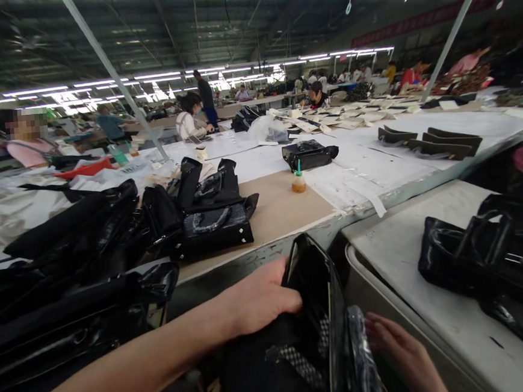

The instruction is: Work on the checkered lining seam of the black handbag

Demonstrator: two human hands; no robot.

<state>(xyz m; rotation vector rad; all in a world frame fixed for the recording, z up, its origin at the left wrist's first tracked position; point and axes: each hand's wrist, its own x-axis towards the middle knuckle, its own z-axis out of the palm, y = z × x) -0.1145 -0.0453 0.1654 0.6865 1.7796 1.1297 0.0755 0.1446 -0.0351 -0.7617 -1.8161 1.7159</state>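
A black handbag (266, 371) stands tilted in front of me with its mouth open. Inside it a checkered strip (302, 365) shows against the dark lining. My left hand (265, 298) is closed on the bag's left edge, thumb bent over the rim and the other fingers hidden behind it. On the opposite side, my right hand (397, 345) is beside the plastic-wrapped handle (360, 351), fingers stretched toward it. Whether those fingertips touch the handle I cannot tell.
More black bags (218, 226) are heaped at left. A glue bottle (299, 184) stands on the brown board (271, 198); another black bag (308, 155) lies behind it. At right, black bags (488, 256) rest on a lower table (396, 240). Several people sit or stand farther back.
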